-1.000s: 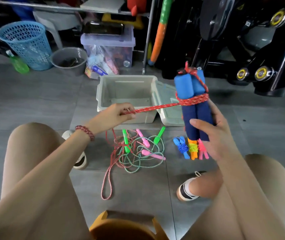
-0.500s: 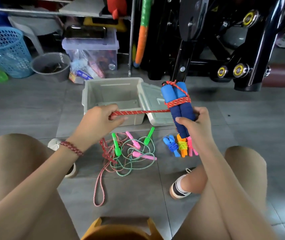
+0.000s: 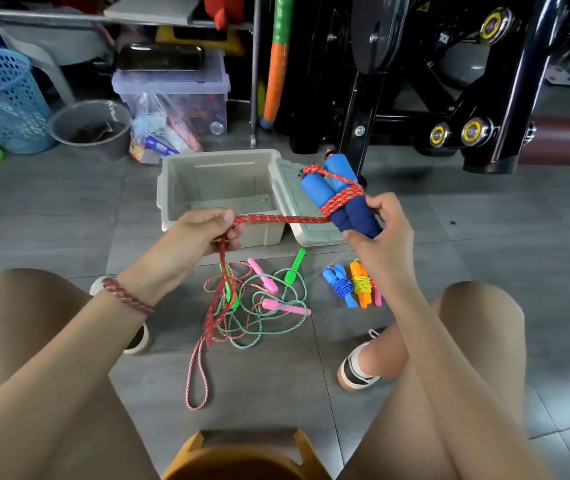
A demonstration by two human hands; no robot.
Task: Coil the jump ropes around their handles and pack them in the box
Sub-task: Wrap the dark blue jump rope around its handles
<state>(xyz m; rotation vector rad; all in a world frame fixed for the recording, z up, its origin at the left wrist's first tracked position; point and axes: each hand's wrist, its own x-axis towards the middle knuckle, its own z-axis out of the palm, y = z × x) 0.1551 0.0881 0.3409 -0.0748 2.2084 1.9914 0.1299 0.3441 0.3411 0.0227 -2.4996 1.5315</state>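
Note:
My right hand [image 3: 382, 233] grips a pair of blue foam handles [image 3: 340, 199], tilted to the left over the box lid, with a few turns of red rope [image 3: 342, 199] round them. From the handles the rope runs taut to my left hand [image 3: 203, 233], which pinches it; the slack hangs to the floor and ends in a long loop [image 3: 196, 382]. The open beige box [image 3: 221, 195] stands on the floor behind my hands. A tangle of green rope [image 3: 259, 313] with green and pink handles lies below. Three small coiled ropes [image 3: 352, 284], blue, orange and pink, lie to its right.
The box's lid [image 3: 297, 209] lies open to its right. Black exercise equipment [image 3: 415, 81] fills the back right. At the back left stand a blue basket [image 3: 2, 98], a grey bucket [image 3: 91, 128] and a clear storage bin [image 3: 172, 95]. An orange stool [image 3: 245, 452] is beneath me.
The handles have come lower and tilted from upright toward the left over the lid. My left hand keeps the rope taut and has shifted slightly right.

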